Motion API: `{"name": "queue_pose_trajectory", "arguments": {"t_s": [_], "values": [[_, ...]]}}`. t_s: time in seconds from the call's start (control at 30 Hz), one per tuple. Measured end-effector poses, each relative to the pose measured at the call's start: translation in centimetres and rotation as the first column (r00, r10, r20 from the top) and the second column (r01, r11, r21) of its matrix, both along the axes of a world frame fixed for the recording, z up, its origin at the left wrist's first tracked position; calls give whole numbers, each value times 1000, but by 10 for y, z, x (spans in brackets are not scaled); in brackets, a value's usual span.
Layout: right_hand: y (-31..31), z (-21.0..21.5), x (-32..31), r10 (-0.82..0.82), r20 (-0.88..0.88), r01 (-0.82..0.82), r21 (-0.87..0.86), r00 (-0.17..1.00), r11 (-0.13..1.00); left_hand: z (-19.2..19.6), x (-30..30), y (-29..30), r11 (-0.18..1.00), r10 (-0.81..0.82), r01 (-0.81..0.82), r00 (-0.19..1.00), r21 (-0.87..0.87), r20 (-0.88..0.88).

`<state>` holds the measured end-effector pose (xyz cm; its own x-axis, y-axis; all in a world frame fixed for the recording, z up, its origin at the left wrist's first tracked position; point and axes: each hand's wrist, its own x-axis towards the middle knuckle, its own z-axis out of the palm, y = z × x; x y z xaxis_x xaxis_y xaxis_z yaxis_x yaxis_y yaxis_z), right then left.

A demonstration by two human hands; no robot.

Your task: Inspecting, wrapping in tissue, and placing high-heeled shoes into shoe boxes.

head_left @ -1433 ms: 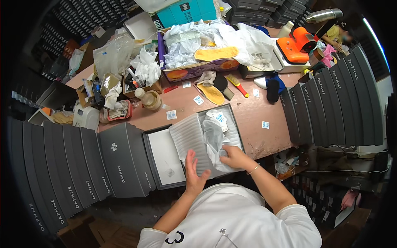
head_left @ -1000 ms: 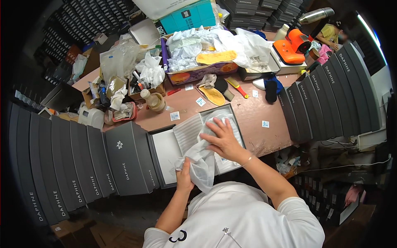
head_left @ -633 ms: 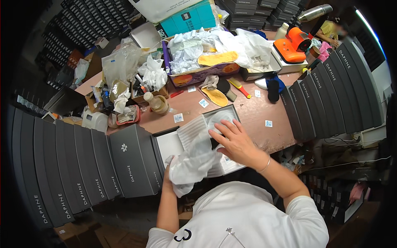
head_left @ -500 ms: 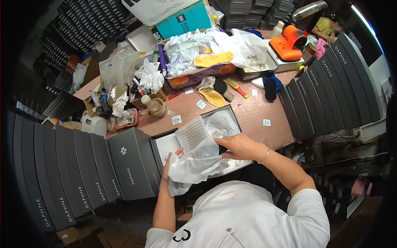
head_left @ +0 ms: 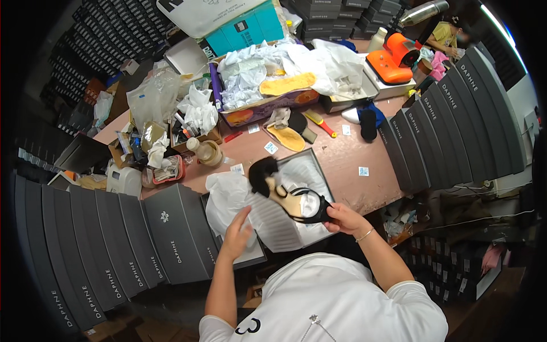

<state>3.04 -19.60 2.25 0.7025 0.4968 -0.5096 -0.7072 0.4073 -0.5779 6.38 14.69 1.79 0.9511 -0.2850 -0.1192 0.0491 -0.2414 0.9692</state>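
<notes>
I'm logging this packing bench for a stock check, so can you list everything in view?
shoe: one, black with tan insole, held above the open box
open shoe box: one, grey, table's near edge
tissue paper: white, spilling from the box
closed shoe boxes: many, dark grey, rows left and right
loose insoles: two, yellow-tan, table centre and in the carton behind
carton of crumpled paper: one, purple-orange, far side
orange device: one, far right
small bottle: one, beige, left centre
table: one, brown
left hand: on the tissue paper
right hand: gripping the shoe
</notes>
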Motion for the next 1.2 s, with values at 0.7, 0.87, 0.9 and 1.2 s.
{"name": "queue_pose_trajectory", "arguments": {"t_s": [0.7, 0.87, 0.9, 1.2], "values": [[-4, 12, 50, 266, 568, 298, -708, 779, 641, 8, -37, -106, 567, -521, -394, 508, -723, -686], [29, 32, 32, 355, 783, 657, -621, 510, 427, 9, -43, -152, 450, -445, -582, 511, -677, -735], [32, 32, 32, 435, 809, 752, -557, 396, 352, -8, -38, -145, 216, -662, -482, 567, -849, -490], [75, 21, 20, 748, 614, 638, -686, 250, 350, 25, -40, -139, 499, -177, -649, 573, -575, -800]]}}
